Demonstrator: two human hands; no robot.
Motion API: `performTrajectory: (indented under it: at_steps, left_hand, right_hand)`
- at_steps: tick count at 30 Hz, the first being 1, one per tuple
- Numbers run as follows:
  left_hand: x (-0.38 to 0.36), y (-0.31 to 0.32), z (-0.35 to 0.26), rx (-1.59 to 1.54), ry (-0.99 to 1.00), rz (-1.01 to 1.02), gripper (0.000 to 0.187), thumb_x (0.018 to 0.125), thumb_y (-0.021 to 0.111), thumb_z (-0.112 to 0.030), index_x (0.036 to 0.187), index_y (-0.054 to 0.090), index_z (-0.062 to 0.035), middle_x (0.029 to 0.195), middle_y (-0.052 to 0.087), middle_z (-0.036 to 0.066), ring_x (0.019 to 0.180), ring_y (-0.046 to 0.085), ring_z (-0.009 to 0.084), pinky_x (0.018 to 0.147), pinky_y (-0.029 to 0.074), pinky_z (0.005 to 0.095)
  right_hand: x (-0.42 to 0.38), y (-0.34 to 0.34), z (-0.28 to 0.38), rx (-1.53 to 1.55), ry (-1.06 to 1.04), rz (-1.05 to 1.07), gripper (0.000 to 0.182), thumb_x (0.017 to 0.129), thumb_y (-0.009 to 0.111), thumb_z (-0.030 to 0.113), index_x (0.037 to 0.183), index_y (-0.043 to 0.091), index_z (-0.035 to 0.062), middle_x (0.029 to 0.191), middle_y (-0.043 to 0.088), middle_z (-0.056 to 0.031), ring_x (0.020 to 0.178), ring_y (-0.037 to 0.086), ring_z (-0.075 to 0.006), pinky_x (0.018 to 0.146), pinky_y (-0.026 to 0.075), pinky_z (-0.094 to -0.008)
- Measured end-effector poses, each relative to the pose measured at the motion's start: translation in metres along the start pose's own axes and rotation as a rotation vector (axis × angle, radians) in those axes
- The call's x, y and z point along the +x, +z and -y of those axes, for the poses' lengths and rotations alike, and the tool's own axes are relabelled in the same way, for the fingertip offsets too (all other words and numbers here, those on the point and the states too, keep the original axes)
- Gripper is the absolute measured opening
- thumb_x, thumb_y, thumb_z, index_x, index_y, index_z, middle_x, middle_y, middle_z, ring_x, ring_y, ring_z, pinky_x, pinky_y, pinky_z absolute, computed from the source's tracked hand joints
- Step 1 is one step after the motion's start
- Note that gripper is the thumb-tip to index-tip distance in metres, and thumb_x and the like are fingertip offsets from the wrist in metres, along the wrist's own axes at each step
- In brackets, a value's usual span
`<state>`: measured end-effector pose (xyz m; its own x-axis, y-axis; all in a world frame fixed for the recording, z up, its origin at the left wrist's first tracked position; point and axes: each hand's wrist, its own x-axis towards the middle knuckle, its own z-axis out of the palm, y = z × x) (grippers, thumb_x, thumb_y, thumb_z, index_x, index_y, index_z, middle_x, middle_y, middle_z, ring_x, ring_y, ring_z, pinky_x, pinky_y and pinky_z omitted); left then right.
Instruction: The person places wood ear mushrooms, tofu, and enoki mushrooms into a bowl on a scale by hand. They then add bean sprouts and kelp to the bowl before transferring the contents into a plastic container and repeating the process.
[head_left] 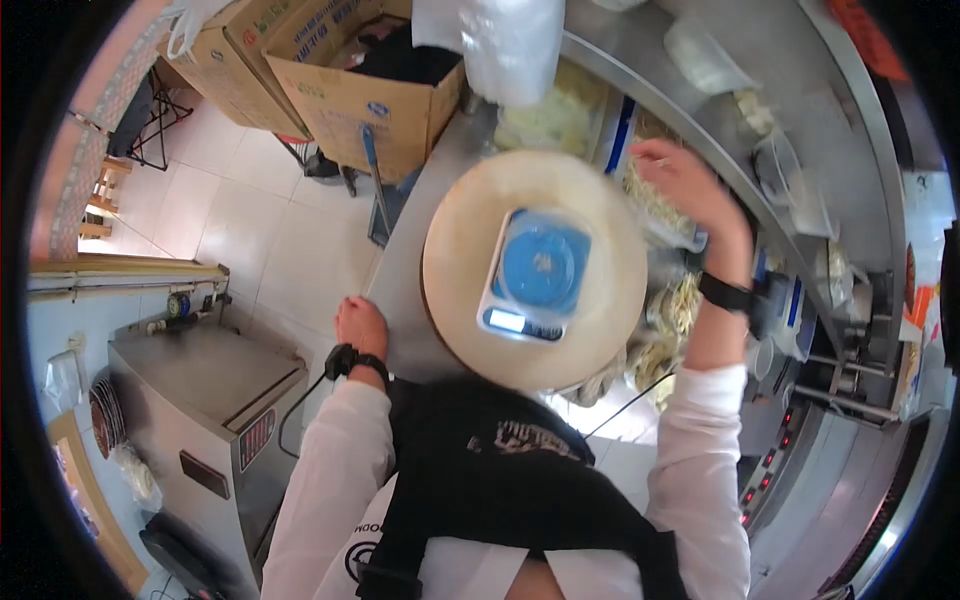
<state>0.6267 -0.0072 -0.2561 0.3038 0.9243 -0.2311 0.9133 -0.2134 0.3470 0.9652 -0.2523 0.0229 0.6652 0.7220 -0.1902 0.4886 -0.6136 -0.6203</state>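
Note:
A round wooden board (455, 290) lies on the metal counter, bearing a kitchen scale (540, 328) with a lit display. On the scale sits a clear round container (543, 262) with a small pale heap in it. My right hand (682, 180) reaches over a tray of pale shredded food (655, 205) to the right of the board; its fingers are partly spread, and nothing shows in them. At the counter's left edge rests my left hand (360, 325), its fingers curled, and what they hold, if anything, is hidden.
Cardboard boxes (340, 110) stand at the upper left. Plastic bags (500, 45) hang above the counter. A metal shelf (800, 70) with clear containers runs along the right. At lower left is a metal appliance (200, 370). More food trays (560, 115) line the counter.

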Motion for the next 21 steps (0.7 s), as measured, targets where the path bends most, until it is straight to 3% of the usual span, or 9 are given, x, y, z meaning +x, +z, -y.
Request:
performTrajectory:
  at_steps: [1,2,5,7,12,14,16,18,21]
  left_hand:
    - [0.002,-0.001,0.001,0.013,-0.007,0.031,0.033,0.087,0.032,-0.022,0.089,0.055,0.0011,0.098,0.057,0.023,0.093,0.051,0.0419,0.082,0.039,0.0469]
    - [0.003,-0.001,0.001,0.029,-0.015,0.062,0.033,0.087,0.032,-0.022,0.09,0.055,0.001,0.097,0.057,0.023,0.093,0.05,0.0417,0.082,0.039,0.0469]
    - [0.003,0.002,-0.002,0.052,-0.011,-0.024,0.031,0.087,0.033,-0.021,0.086,0.056,-0.0001,0.093,0.058,0.019,0.09,0.051,0.0384,0.079,0.04,0.0445]
    - [0.002,0.008,0.002,0.096,0.024,-0.057,0.03,0.087,0.034,-0.02,0.084,0.057,-0.0016,0.09,0.059,0.017,0.087,0.052,0.0363,0.077,0.041,0.0432]
    - [0.005,0.015,0.003,0.066,-0.044,-0.022,0.028,0.088,0.035,-0.022,0.084,0.058,-0.0056,0.086,0.059,0.013,0.085,0.052,0.0343,0.074,0.041,0.0432]
    - [0.007,0.025,0.013,0.169,0.066,-0.104,0.027,0.087,0.037,-0.024,0.083,0.059,-0.0081,0.085,0.059,0.01,0.084,0.052,0.0325,0.072,0.042,0.0429]
    - [0.006,0.029,0.02,0.173,0.094,-0.118,0.028,0.088,0.037,-0.024,0.081,0.059,-0.0084,0.085,0.059,0.01,0.084,0.052,0.0318,0.072,0.042,0.0427]
    - [0.005,0.026,0.016,0.17,0.124,-0.137,0.028,0.088,0.037,-0.024,0.08,0.059,-0.0086,0.084,0.059,0.009,0.084,0.053,0.0312,0.071,0.042,0.0425]
    - [0.003,0.015,-0.001,0.064,-0.026,-0.097,0.028,0.087,0.037,-0.026,0.082,0.059,-0.0091,0.085,0.06,0.009,0.085,0.053,0.0303,0.073,0.042,0.0424]
  right_hand:
    - [0.03,0.023,-0.028,-0.052,-0.02,-0.011,0.033,0.083,0.054,0.024,0.106,0.056,0.0011,0.097,0.06,-0.012,0.088,0.056,-0.0207,0.079,0.043,-0.0312]
    - [0.057,0.041,-0.049,0.072,0.111,0.07,0.04,0.081,0.055,0.028,0.11,0.054,0.0002,0.105,0.058,-0.0156,0.098,0.054,-0.0257,0.085,0.042,-0.0342]
    - [0.129,0.082,-0.109,-0.115,0.104,0.063,0.052,0.079,0.056,0.035,0.116,0.05,-0.0008,0.119,0.051,-0.0192,0.11,0.048,-0.0307,0.092,0.038,-0.0373]
    - [0.162,0.096,-0.129,0.038,0.288,0.071,0.069,0.077,0.056,0.044,0.128,0.039,0.0009,0.134,0.035,-0.0219,0.124,0.033,-0.0344,0.1,0.031,-0.0388]
    - [0.228,0.119,-0.181,-0.024,0.576,0.019,0.093,0.072,0.062,0.051,0.14,0.017,0.0078,0.143,0.02,-0.0158,0.132,0.02,-0.0289,0.105,0.024,-0.037]
    - [0.236,0.122,-0.187,0.223,0.569,0.034,0.097,0.069,0.063,0.055,0.141,0.014,0.011,0.144,0.018,-0.0156,0.133,0.016,-0.0288,0.105,0.023,-0.0408]
    - [0.242,0.129,-0.182,0.15,0.561,0.078,0.096,0.067,0.065,0.055,0.141,0.017,0.0167,0.143,0.021,-0.0158,0.134,0.012,-0.029,0.105,0.022,-0.0442]
    - [0.237,0.125,-0.159,-0.04,0.294,0.242,0.098,0.063,0.062,0.063,0.14,0.021,0.019,0.144,0.018,-0.0149,0.134,0.011,-0.0331,0.106,0.013,-0.0496]
    - [0.231,0.141,-0.148,-0.279,0.152,0.43,0.095,0.062,0.063,0.064,0.139,0.024,0.0237,0.144,0.02,-0.0141,0.134,0.012,-0.0332,0.103,0.011,-0.0577]
